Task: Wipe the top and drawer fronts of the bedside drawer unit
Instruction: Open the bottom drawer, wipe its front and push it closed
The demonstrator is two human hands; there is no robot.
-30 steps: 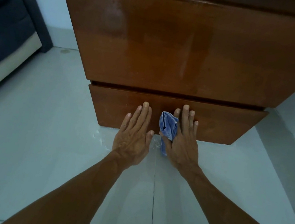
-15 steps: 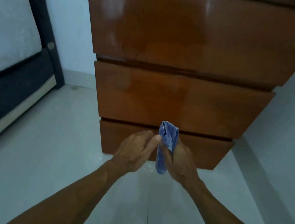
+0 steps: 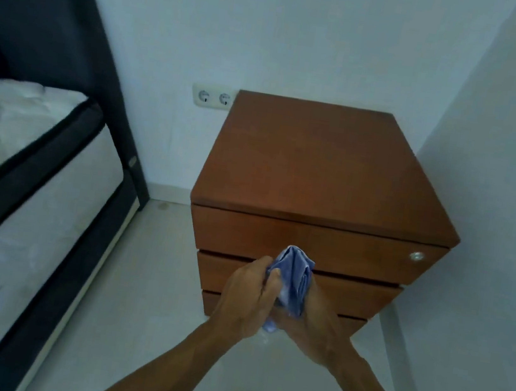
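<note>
1. The bunched blue cloth (image 3: 292, 281) and both hands are covering the middle of the lower drawer fronts; the lowest front is mostly hiding behind them.
2. The brown wooden three-drawer bedside unit (image 3: 319, 171) is sitting centre frame, its right side near the pale wall (image 3: 503, 163); open floor is lying between it and the dark-framed bed (image 3: 36, 180) at left.
3. The left hand (image 3: 245, 303) and right hand (image 3: 317, 326) are both curling closed around the cloth, held in front of the drawers.

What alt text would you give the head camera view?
Two bare hands, left hand and right hand, bunch a crumpled blue cloth before a brown wooden three-drawer bedside unit beside a white-mattressed bed.
</note>
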